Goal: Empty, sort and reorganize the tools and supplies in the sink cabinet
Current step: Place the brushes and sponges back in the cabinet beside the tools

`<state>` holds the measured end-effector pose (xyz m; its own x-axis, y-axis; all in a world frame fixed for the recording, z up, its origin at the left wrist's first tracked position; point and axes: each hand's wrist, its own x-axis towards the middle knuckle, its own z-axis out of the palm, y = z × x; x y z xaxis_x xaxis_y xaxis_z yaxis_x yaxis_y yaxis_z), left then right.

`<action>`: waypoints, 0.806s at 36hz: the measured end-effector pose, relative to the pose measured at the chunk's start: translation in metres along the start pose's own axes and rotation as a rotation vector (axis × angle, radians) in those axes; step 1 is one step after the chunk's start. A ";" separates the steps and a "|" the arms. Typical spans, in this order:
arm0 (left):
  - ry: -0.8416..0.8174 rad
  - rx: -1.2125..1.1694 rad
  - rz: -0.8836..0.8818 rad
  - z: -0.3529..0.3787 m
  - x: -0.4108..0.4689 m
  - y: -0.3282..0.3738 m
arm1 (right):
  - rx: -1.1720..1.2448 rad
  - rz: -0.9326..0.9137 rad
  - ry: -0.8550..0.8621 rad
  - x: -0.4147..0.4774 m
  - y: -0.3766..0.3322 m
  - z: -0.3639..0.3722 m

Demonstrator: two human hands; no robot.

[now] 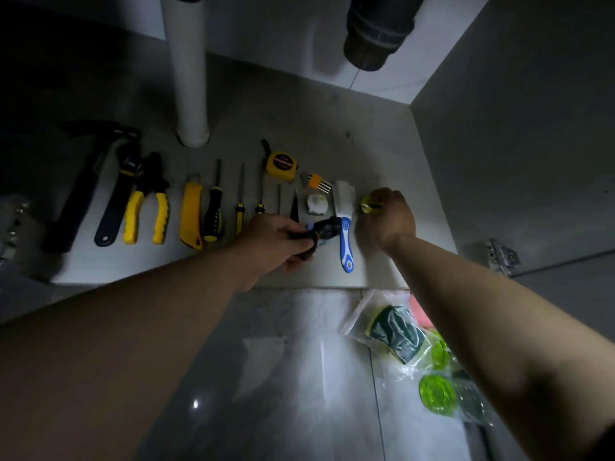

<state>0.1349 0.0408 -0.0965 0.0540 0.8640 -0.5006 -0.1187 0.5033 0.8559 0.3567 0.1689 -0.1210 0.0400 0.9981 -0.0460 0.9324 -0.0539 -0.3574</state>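
Two hands are busy at the tool row (191, 214). My left hand (276, 242) grips a dark black-and-blue item (324, 229) just left of the blue-handled brush (346, 241), and my right hand (387, 217) pinches a small yellow-green piece (367, 205) just right of its head. I'd lay each down parallel to the brush, apart from it — evenly spaced. Nearer me than the brush, clear bags (357, 322) hold green scouring pads (396, 334).

Bare cabinet floor (404, 151) right of tool row (191, 214); white pipe (189, 78), dark trap (376, 31) block rear.
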 end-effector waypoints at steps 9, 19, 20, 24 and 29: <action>0.096 0.103 0.007 -0.001 0.006 0.002 | 0.136 0.103 0.069 -0.029 -0.007 0.001; 0.018 -0.023 -0.048 0.025 0.006 0.004 | 0.989 0.325 -0.414 -0.117 -0.045 -0.021; 0.002 -0.018 -0.045 0.030 0.004 0.005 | 0.987 0.312 -0.384 -0.120 -0.048 -0.023; 0.010 0.083 -0.024 0.043 -0.002 0.009 | 0.928 0.309 -0.269 -0.125 -0.047 -0.032; 0.003 0.435 0.111 0.047 -0.005 0.007 | 0.665 0.382 -0.171 -0.111 -0.025 -0.034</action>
<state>0.1799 0.0403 -0.0816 0.0612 0.9133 -0.4026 0.3043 0.3670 0.8790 0.3411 0.0605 -0.0754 0.2079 0.8918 -0.4018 0.4519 -0.4519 -0.7692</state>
